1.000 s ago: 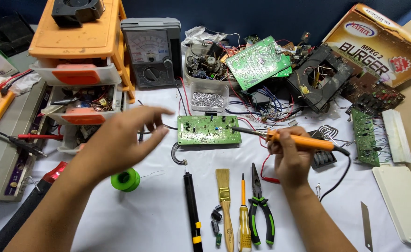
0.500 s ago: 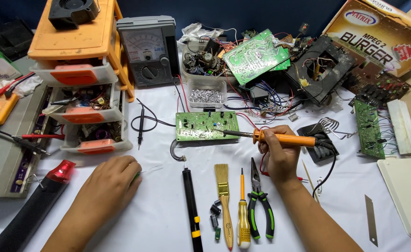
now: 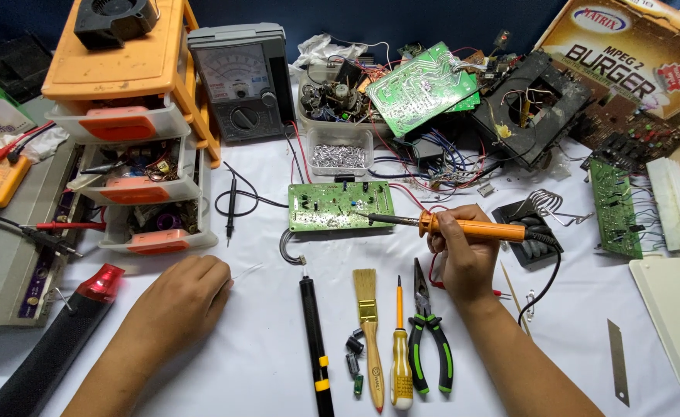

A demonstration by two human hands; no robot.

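My right hand point(image 3: 463, 259) grips an orange-handled soldering iron point(image 3: 471, 228), its dark tip reaching left to the right edge of a green circuit board point(image 3: 340, 205) lying flat on the white table. My left hand point(image 3: 182, 297) rests knuckles-up on the table at the lower left, fingers curled, pinching a thin pale strand of solder wire point(image 3: 246, 271) that sticks out toward the right. The hand covers whatever lies beneath it.
In front lie a black pen-like tool point(image 3: 314, 340), a brush point(image 3: 368, 324), a yellow screwdriver point(image 3: 400, 347) and green-handled pliers point(image 3: 429, 332). An analog meter point(image 3: 241, 81), orange drawer unit point(image 3: 131, 123), scrap boards point(image 3: 425, 85) and a cardboard box point(image 3: 625, 54) crowd the back. A red-capped black tool point(image 3: 62, 340) lies left.
My left hand came down from mid-air over the table and settled at the lower left, covering the green spool seen earlier. The soldering iron's tip stayed near the board.
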